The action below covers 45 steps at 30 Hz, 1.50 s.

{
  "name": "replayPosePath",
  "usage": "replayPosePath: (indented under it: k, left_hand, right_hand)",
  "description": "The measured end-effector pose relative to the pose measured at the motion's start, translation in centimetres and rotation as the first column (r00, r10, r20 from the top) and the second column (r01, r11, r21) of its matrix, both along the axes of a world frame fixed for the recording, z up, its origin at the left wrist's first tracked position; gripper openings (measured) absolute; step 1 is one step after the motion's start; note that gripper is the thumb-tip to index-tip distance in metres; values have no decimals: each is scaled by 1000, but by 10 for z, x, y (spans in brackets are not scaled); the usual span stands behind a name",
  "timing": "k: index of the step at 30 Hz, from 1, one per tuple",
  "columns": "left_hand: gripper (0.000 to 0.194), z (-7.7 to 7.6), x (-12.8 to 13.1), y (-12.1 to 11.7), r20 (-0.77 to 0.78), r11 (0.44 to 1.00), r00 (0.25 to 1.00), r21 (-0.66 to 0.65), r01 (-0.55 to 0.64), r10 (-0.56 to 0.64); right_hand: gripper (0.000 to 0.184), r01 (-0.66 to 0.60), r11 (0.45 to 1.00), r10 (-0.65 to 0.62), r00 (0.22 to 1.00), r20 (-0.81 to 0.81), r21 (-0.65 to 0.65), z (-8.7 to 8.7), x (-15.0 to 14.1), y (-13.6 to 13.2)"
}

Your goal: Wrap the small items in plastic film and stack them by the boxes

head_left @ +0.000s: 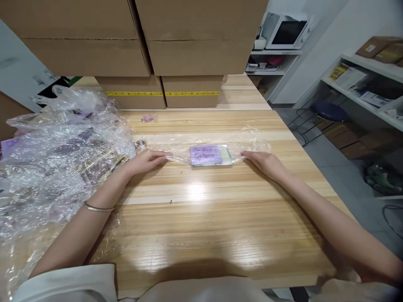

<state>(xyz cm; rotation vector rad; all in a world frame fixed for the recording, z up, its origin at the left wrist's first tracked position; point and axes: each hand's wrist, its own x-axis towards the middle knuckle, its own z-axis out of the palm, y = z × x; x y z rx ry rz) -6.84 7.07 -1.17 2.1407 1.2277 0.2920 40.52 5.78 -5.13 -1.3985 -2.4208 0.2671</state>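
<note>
A flat purple and pale-green packet point(206, 155) lies on the wooden table in front of me, with clear plastic wrap point(179, 152) around and over it. The wrap spreads out to both sides of the packet and behind it. To the left of the packet, my left hand point(147, 160) pinches one side of the wrap between thumb and fingers. On the opposite side, my right hand point(262, 162) pinches the other side of the wrap. Both hands rest low, close to the tabletop. The packet's underside is hidden.
A large heap of clear plastic wrap and purple pieces point(63, 147) covers the table's left side. Cardboard boxes point(192, 90) are stacked at the back. A small pink item point(147, 118) lies behind my left hand. Shelves with a microwave point(288, 32) and a blue stool point(329, 111) stand to the right.
</note>
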Motion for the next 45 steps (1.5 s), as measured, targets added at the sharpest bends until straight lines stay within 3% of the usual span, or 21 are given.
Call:
replayPosePath:
  k: [5, 9, 12, 16, 18, 19, 21, 22, 23, 26, 28, 31, 34, 37, 39, 42, 45]
  left_hand:
    - [52, 14, -5, -1, 83, 976, 983, -161, -150, 165]
    - [54, 8, 1, 11, 100, 957, 965, -190, -220, 241]
    - [52, 2, 5, 26, 69, 944, 952, -169, -283, 298]
    - [37, -3, 8, 39, -48, 961, 963, -66, -269, 266]
    - [36, -2, 12, 37, -71, 940, 937, 7, -342, 341]
    - [40, 0, 16, 32, -63, 909, 910, 109, -402, 410]
    - [41, 7, 31, 17, 28, 774, 846, 390, -499, 532]
    - [34, 12, 41, 7, 93, 693, 837, 516, -503, 539]
    - [25, 17, 52, -5, 121, 686, 865, 560, -465, 487]
    - [43, 28, 85, -41, -6, 907, 983, 386, -169, 186]
    - [51, 25, 99, -59, -97, 968, 993, 248, -35, 61]
    - [58, 7, 102, -73, -181, 979, 983, 206, -3, 41]
    - [65, -12, 94, -71, -264, 961, 948, 253, -108, 176]
    - [69, -15, 94, -59, -280, 921, 898, 296, -255, 339]
    - [69, -12, 106, -48, -232, 893, 893, 335, -300, 387]
    - [73, -9, 137, -32, -176, 893, 940, 402, -203, 293]
    - [80, -18, 170, -21, -187, 920, 969, 384, -80, 163]
  right_hand:
    - [39, 118, 990, -128, 983, -130, -79, 22, 0, 7]
    - [39, 100, 985, -122, 980, -159, -138, 33, -8, 37]
    - [42, 73, 984, -96, 986, -134, -165, 33, -8, 68]
    - [40, 162, 959, -130, 981, 146, -233, 26, -10, 91]
    - [39, 238, 965, -201, 941, 270, -109, 26, -19, 88]
    - [39, 255, 967, -244, 927, 286, 1, 27, -27, 83]
    - [43, 242, 946, -294, 922, 252, 218, 31, -49, 69]
    - [46, 210, 938, -275, 936, 222, 277, 32, -61, 60]
    - [49, 155, 945, -219, 955, 201, 289, 33, -74, 52]
    - [56, -90, 985, 71, 988, 135, 144, 26, -108, 31]
    - [62, -143, 990, 141, 986, 93, 9, 14, -120, 24]
    - [68, -104, 990, 111, 992, 62, -93, -3, -124, 23]
    - [66, -108, 990, 113, 992, 51, -86, -11, -121, 26]
    - [64, -104, 992, 108, 992, 68, -69, -14, -120, 28]
    - [61, -96, 994, 101, 991, 84, -59, -14, -121, 30]
    - [58, -92, 995, 94, 990, 102, -24, -14, -124, 31]
    - [55, -57, 998, 56, 989, 139, 3, -10, -128, 19]
